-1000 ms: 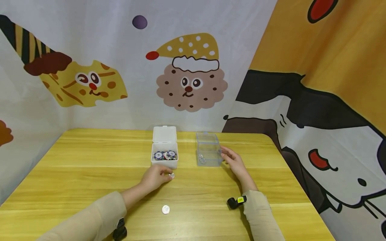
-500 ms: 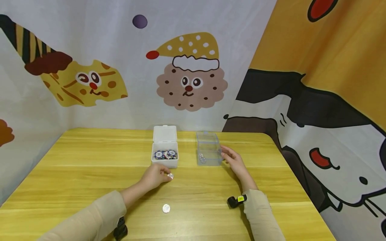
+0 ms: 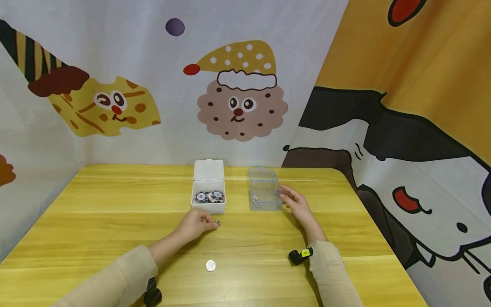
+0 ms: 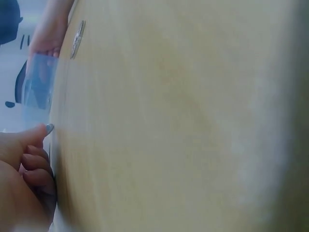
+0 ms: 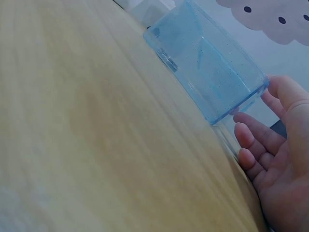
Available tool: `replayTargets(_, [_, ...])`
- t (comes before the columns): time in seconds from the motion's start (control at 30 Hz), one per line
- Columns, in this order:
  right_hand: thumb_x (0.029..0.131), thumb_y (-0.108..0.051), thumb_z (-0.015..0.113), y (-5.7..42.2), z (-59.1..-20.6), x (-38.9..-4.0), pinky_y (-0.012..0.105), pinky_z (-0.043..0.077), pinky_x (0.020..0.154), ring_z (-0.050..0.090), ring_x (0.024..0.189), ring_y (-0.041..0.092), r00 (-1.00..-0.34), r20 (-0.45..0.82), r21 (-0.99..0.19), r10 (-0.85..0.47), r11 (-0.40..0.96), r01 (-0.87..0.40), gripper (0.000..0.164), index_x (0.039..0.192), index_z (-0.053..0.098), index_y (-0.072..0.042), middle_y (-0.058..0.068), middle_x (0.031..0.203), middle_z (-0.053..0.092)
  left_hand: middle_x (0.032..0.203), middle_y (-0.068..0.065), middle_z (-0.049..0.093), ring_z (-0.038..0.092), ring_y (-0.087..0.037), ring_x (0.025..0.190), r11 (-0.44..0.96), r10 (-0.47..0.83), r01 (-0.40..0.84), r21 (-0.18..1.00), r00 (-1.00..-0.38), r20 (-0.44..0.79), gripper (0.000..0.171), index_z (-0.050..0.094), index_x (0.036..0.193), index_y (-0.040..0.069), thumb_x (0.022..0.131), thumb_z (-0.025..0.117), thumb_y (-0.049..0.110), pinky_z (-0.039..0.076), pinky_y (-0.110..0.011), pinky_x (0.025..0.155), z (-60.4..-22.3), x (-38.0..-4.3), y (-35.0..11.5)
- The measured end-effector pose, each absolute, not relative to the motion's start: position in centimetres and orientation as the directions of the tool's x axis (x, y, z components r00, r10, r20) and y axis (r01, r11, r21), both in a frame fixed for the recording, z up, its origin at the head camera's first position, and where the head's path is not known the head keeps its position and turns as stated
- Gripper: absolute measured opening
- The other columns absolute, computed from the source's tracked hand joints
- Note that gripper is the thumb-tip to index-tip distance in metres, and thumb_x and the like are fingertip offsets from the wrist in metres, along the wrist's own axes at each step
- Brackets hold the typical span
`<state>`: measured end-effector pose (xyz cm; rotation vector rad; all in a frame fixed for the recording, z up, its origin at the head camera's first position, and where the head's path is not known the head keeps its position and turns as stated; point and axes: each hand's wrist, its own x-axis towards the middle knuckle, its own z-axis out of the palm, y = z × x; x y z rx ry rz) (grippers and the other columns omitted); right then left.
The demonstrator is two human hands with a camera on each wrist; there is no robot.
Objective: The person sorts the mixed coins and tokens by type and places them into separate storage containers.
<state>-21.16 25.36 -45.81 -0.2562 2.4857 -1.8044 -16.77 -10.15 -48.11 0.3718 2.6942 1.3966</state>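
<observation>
My left hand pinches a small silver coin between thumb and fingertips, just in front of the white box. In the left wrist view that coin is tipped on edge at the fingertips. Another silver coin lies flat on the table nearer me. My right hand rests its fingertips against the right side of a clear plastic box. Inside, several coins sit on its left side. From the right wrist view, the fingers are loosely bent beside the box's corner.
The open white box holds several blue-and-white poker chips, its lid tilted back. Both boxes stand near the rear of the wooden table. Behind hangs a cartoon-printed curtain.
The coin in my left hand has turned from showing its face to a narrower, darker side. The right hand and both boxes stay in place.
</observation>
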Motion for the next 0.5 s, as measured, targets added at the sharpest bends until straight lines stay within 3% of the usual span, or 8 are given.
replayTargets(0.5, [0.1, -0.017, 0.053, 25.46, -45.85, -21.14, 0.046, 0.045, 0.082, 0.052, 0.107, 0.044, -0.983, 0.05, -0.95, -0.175, 0.296, -0.101, 0.045, 0.142, 0.044, -0.001, 0.024, 0.136, 0.049, 0.057, 0.004, 0.055, 0.047, -0.013, 0.06, 0.469, 0.188, 0.068, 0.881, -0.982, -0.024, 0.021, 0.066, 0.062, 0.012, 0.075, 0.082, 0.017, 0.04, -0.028, 0.056, -47.93, -16.68, -10.07])
